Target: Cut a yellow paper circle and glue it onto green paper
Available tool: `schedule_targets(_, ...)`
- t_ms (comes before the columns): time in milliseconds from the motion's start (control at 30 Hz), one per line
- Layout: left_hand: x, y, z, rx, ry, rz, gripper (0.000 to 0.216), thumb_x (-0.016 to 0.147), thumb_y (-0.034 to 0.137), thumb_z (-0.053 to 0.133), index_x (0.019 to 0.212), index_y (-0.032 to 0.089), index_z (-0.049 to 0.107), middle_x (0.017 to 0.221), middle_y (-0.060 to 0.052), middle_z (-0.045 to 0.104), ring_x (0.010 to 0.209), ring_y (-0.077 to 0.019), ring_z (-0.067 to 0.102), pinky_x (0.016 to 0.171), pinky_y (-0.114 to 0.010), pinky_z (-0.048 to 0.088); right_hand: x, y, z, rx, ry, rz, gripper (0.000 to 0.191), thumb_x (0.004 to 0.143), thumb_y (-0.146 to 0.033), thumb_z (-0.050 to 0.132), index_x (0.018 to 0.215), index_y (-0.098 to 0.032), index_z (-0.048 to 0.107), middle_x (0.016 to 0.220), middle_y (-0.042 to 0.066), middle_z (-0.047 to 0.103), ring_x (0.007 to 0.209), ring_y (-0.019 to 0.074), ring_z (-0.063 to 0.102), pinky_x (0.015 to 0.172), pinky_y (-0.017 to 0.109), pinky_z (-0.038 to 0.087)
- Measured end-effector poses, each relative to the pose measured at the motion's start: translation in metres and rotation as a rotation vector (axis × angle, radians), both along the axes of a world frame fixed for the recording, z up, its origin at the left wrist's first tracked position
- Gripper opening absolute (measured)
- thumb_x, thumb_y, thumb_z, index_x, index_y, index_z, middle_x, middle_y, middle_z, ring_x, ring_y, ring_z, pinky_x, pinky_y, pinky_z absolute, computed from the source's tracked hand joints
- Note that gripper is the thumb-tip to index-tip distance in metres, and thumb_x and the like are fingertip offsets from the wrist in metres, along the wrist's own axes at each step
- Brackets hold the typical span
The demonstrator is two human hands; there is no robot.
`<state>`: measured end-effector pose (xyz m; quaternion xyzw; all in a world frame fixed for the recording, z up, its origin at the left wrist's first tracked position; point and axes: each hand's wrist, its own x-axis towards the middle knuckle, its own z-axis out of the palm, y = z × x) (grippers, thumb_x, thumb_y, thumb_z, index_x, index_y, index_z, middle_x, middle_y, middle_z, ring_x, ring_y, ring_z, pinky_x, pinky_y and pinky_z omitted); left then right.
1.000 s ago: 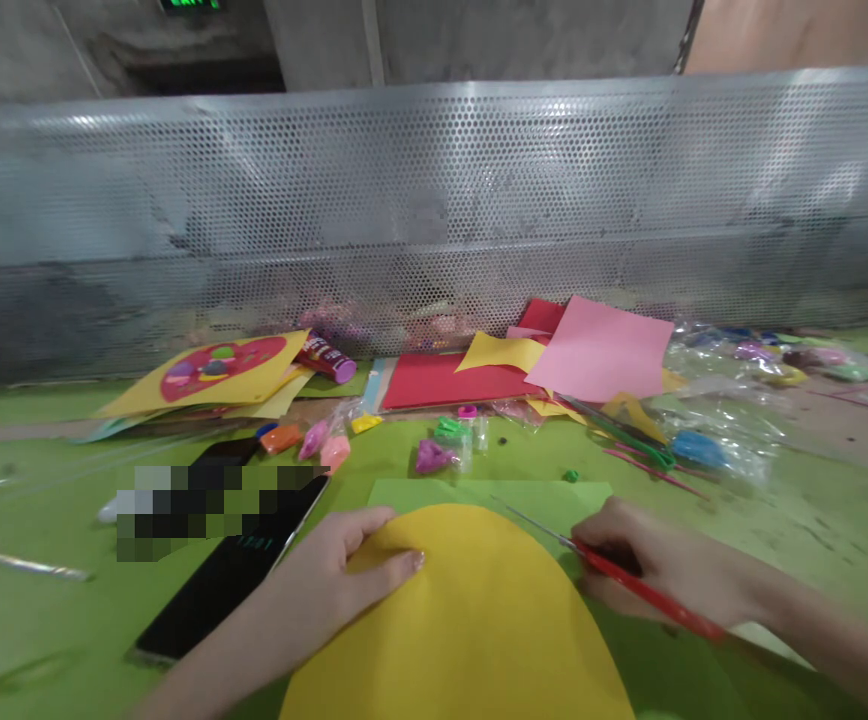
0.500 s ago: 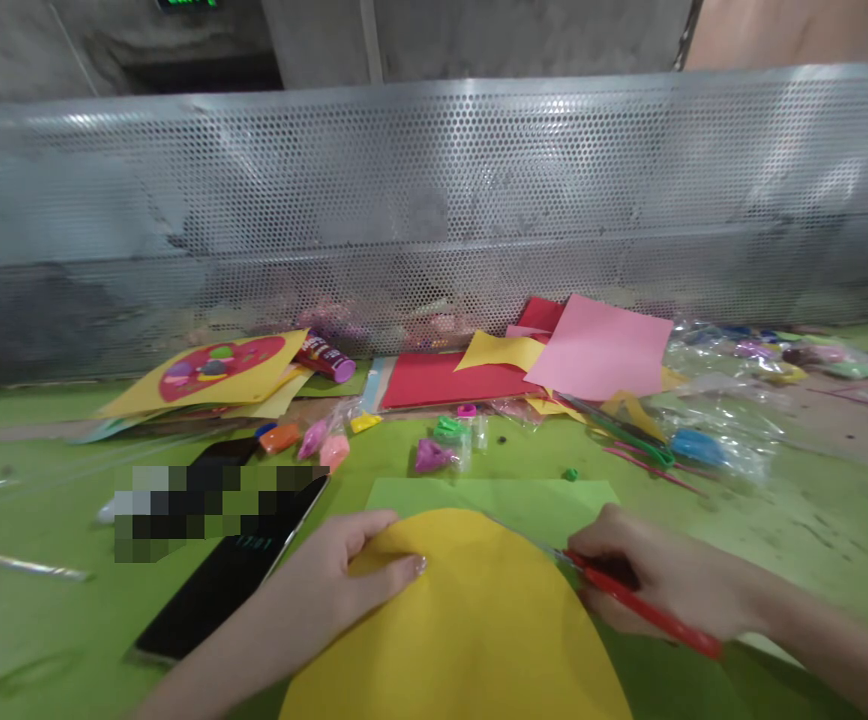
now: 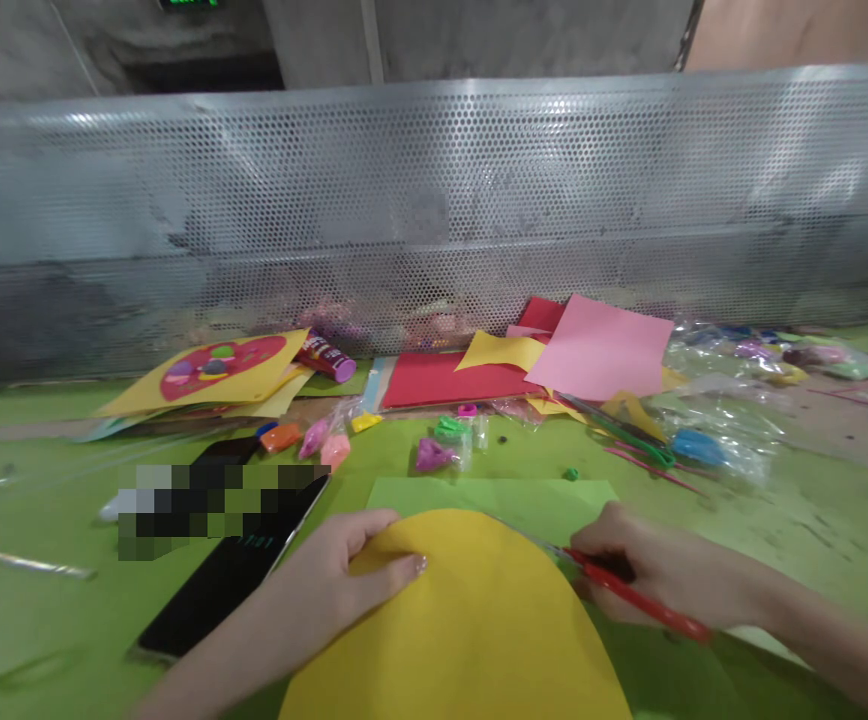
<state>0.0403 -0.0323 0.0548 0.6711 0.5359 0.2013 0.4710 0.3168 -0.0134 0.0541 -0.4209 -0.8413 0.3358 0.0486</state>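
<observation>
A sheet of yellow paper [image 3: 471,620] with a rounded upper edge lies bent toward me at the bottom centre. My left hand [image 3: 359,565] pinches its upper left edge, thumb on top and fingers underneath. Red-handled scissors [image 3: 648,595] are in my right hand [image 3: 629,565], whose fingers wrap round the handles. Their blades run along the curved right edge of the yellow paper, partly hidden by it. Behind the paper, a light green sheet [image 3: 494,493] lies flat on the green tabletop [image 3: 794,520].
Left of my left hand lies a black phone [image 3: 216,590]. Small clay packs, such as a purple one [image 3: 434,456], sit beyond the paper. Green-handled scissors [image 3: 655,452], a pink sheet [image 3: 603,350] and a yellow card with a red heart [image 3: 209,372] lie farther back before a perforated metal panel [image 3: 434,200].
The red scissors' handles have swung slightly up and closer to my right palm. My left hand and the yellow paper have barely moved.
</observation>
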Motion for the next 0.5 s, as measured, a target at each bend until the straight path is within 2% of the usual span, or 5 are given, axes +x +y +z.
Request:
schedule_targets(133,0.0009,-0.0006,0.0023,0.020,0.036,0.017,0.032,0.072,0.048,0.049,0.080,0.018,0.059,0.076,-0.001,0.061,0.073,-0.0197,0.056,0.062,-0.028,0.043,0.0019,0.0008,0.0013,0.009,0.000,0.002,0.020,0.064,-0.007,0.042,0.050,-0.018,0.031,0.049,-0.007,0.028,0.046,0.0057,0.023,0.042,0.020,0.019)
schedule_targets(333,0.0039,-0.0022,0.0051,-0.025,0.002,-0.030,0.030,0.072,0.044,0.048,0.082,0.018,0.060,0.079,-0.001,0.062,0.073,-0.0195,0.057,0.062,-0.028,0.043,-0.0010,-0.0022,0.0053,0.020,-0.032,-0.007,0.024,0.071,-0.021,0.045,0.053,-0.019,0.029,0.052,-0.007,0.026,0.047,0.0065,0.022,0.042,0.021,0.019)
schedule_targets(500,0.0053,-0.0043,0.0076,-0.016,0.003,-0.069,0.029,0.073,0.043,0.048,0.082,0.019,0.061,0.080,-0.001,0.063,0.073,-0.0190,0.057,0.063,-0.027,0.043,-0.0041,-0.0041,0.0043,-0.003,-0.050,-0.030,0.022,0.066,-0.015,0.045,0.051,-0.018,0.029,0.051,-0.007,0.026,0.047,0.0062,0.024,0.042,0.020,0.019)
